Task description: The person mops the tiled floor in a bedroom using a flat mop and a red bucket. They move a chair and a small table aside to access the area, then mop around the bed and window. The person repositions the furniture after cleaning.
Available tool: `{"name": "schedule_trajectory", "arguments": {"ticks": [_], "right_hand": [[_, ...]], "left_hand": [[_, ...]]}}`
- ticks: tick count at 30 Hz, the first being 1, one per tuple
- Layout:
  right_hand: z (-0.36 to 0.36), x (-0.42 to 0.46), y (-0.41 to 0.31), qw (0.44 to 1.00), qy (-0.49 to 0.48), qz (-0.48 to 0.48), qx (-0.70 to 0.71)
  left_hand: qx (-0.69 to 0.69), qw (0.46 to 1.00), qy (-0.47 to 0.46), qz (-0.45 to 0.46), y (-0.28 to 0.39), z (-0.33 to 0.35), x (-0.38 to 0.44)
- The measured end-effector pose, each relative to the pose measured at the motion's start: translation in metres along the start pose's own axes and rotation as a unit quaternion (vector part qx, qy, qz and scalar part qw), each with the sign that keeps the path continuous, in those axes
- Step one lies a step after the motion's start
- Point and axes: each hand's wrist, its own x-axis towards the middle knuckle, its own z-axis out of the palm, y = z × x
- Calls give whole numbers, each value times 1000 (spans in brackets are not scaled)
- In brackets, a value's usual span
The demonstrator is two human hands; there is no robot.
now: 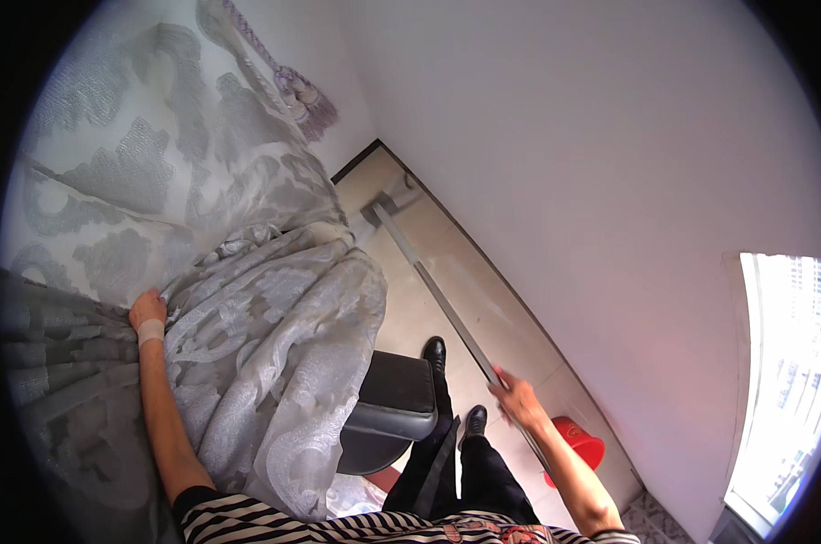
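Observation:
My left hand is closed on a fold of a grey-and-white patterned curtain, gathering the cloth at the left. Its bulk drapes over my left side and partly covers a black padded seat. In my right hand is the metal handle of a long floor mop or broom. The handle slants away from me to a grey head on the tiled floor, close to the room's corner. Blur hides the exact kind of head.
A red plastic bucket stands by the wall, beyond my right forearm. A dark skirting strip runs along the white wall. A purple tassel tieback hangs beside the curtain. On the right is a bright window.

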Motion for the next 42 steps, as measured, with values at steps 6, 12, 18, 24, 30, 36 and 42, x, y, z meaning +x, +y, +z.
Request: {"name": "schedule_trajectory", "arguments": {"ticks": [6, 12, 18, 24, 30, 36, 42], "right_hand": [[29, 97, -73, 974, 54, -119, -184], [43, 88, -27, 921, 125, -154, -336], [12, 25, 87, 915, 159, -155, -338], [-1, -67, 208, 945, 146, -79, -280], [-2, -117, 310, 952, 148, -30, -268], [-9, -170, 410, 954, 170, -26, -244], [-17, -247, 506, 960, 191, 45, -199]], "left_hand": [[-13, 997, 43, 64, 24, -15, -4], [-34, 991, -1, 127, 76, -12, -3], [-79, 973, 66, 208, 162, -89, -39], [-84, 959, 84, 256, 223, -158, -108], [-144, 928, 119, 324, 265, -164, -171], [-238, 823, 175, 486, 287, -194, -285], [-360, 762, 22, 538, 268, -199, -403]]}}
